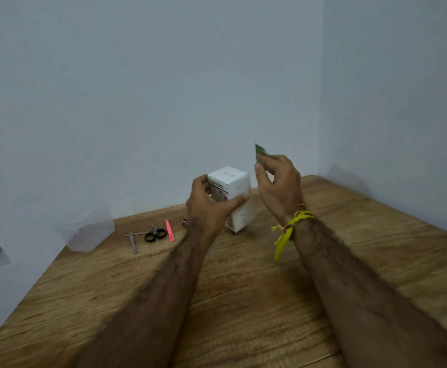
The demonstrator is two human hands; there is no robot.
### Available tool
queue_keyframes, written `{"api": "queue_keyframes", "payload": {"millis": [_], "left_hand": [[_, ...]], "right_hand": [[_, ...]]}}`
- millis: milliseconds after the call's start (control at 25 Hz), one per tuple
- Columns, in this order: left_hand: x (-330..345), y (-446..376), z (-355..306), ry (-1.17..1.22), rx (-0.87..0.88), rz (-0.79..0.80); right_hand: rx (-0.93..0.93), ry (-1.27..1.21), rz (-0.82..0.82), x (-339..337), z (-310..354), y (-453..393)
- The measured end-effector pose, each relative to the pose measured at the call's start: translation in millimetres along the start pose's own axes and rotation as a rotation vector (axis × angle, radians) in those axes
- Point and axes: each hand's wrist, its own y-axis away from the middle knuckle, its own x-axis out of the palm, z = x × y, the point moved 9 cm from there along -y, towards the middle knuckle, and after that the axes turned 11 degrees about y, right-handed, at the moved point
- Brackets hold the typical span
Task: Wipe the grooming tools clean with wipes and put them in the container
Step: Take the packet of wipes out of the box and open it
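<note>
- Gripping a white cardboard box (230,197) with printed labels, the left hand (206,208) curls its fingers and thumb round the box's sides, near the middle of the wooden table (243,301); the box stands tilted, its lower corner on or just above the tabletop, which of the two I cannot tell.
- The right hand (278,181), at about 2 o'clock from the box, pinches a small green packet (260,151) between thumb and fingers, raised above the table.
- A yellow thread band (288,229) is tied round the right wrist, its loose ends hanging.
- At 9 o'clock from the box, the grooming tools lie on the table: a pink plastic tweezer (169,230), black-handled small scissors (154,233), and a slim grey metal nail tool (133,241).
- A small metal piece (185,222) shows just beside the left wrist, partly hidden.
- Further out at 9 o'clock, a translucent plastic container (87,229) stands open by the wall (137,88).
</note>
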Motion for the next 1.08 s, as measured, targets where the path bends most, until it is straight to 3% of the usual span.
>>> {"api": "queue_keyframes", "payload": {"millis": [160,280,560,880,1080], "left_hand": [[25,-27,10,0.034,-0.089,0.020],[62,-48,31,0.065,-0.130,0.046],[110,-71,63,0.074,-0.176,0.117],[27,-15,-30,-0.214,0.146,0.207],[-51,35,-55,-0.196,0.078,0.176]], "right_hand": [[0.125,0.212,-0.178,-23,-30,-9],[0.107,0.256,-0.299,-38,-36,-12],[0.050,0.228,-0.363,-36,-33,-11],[0.106,-0.037,-0.179,-12,-11,-4],[0.083,-0.284,0.061,28,49,36]]}}
